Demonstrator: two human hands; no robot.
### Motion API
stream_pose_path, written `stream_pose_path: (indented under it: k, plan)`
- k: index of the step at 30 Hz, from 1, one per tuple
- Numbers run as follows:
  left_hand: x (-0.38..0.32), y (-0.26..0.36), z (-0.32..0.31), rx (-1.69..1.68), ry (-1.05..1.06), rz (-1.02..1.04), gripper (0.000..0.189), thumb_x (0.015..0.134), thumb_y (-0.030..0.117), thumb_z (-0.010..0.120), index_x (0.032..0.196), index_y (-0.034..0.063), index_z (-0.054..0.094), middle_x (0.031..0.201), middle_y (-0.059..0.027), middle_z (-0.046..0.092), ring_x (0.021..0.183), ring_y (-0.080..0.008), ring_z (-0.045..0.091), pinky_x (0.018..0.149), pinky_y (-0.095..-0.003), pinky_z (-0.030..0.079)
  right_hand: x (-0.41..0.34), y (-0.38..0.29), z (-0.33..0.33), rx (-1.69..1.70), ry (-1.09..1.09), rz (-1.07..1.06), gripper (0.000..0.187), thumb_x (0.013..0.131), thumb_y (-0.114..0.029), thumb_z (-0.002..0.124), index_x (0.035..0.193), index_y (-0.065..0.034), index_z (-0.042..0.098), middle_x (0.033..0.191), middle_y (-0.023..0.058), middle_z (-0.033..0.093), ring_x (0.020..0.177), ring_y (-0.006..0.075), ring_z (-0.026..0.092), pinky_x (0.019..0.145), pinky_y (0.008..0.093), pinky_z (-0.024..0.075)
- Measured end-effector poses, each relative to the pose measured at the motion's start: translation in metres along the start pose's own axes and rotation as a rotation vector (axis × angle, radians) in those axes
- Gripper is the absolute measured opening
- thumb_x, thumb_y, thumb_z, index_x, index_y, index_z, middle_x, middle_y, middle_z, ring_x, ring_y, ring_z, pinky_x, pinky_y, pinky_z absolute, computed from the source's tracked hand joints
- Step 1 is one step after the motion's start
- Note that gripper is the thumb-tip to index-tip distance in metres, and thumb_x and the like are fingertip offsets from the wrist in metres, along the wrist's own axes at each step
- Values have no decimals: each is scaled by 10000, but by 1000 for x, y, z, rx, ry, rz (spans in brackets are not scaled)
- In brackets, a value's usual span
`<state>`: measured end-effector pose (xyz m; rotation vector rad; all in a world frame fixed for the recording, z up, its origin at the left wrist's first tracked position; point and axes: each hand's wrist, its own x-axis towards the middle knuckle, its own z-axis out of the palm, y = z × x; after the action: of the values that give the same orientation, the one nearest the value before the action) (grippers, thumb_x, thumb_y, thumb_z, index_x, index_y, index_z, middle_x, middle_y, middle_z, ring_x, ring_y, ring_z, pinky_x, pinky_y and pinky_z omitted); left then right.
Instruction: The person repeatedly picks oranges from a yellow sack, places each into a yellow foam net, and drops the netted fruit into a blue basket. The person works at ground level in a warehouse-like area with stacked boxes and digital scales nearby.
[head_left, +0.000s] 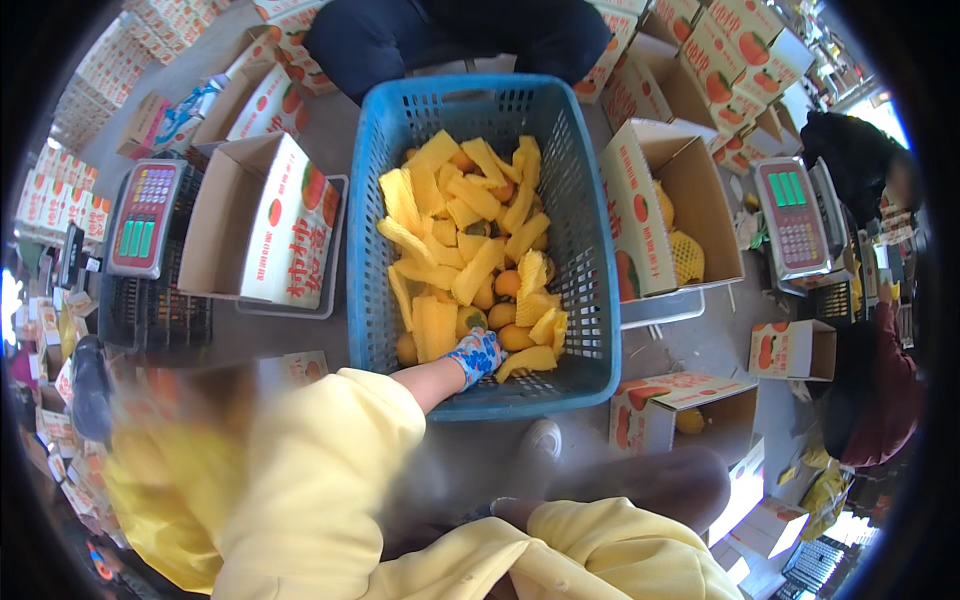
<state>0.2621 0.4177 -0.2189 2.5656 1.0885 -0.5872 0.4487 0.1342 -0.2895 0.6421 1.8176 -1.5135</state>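
My left hand (480, 358), in a blue and red flowered glove, reaches into the near end of a blue plastic crate (484, 411). Its fingers are down against a greenish-orange persimmon (471, 321); whether they grip it is unclear. Orange persimmons (508, 283) lie around it, partly covered by yellow foam net sleeves (435, 330). My right sleeve lies across my lap at the bottom; only a dim, small part of my right hand (481, 514) seems to show at its end, its fingers hidden.
Open cardboard cartons stand left (259, 225) and right (675, 210) of the crate, the right one holding net-wrapped fruit (686, 255). Digital scales (146, 217) flank them, one on each side. A person in dark trousers (457, 30) sits opposite; other people are at the right edge.
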Motion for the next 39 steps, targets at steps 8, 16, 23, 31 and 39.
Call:
stream_pose_path:
  k: [8,16,23,31,39]
  plan:
    - [-61,-29,-102,-754,-27,-269,525,654,207,718,1100,48,491,945,-122,595,858,-240,588,721,-352,476,-39,-35,-110,-333,58,37,385,728,-361,578,1024,-120,621,1065,129,593,985,287,568,830,363,446]
    - [-171,-27,-173,-2448,256,359,498,802,152,584,1247,48,387,1221,-146,471,1074,-367,498,913,-488,421,-271,-139,-228,-364,1059,25,415,683,-387,668,938,-63,614,866,128,619,822,277,598,728,370,475]
    - [-192,81,-209,-2309,559,381,495,894,364,447,1282,70,355,1244,-134,459,1115,-260,481,929,-416,414,-285,-204,-236,-26,1409,-690,724,601,-174,787,1201,14,429,1141,137,520,1054,235,496,906,299,390]
    - [-213,85,-179,-2257,741,-192,552,889,483,344,1239,64,424,1149,-122,539,893,-222,581,686,-323,494,-293,-217,-204,1170,744,-986,536,846,-406,523,1218,-36,418,1123,84,529,1001,189,526,836,315,447]
    - [-182,73,-115,-2257,398,714,543,871,211,477,1353,96,256,1334,-78,372,1064,-296,523,932,-432,407,-289,-203,-217,1324,441,-1021,651,796,-580,490,1219,-89,419,1132,99,535,1020,229,530,841,404,458]
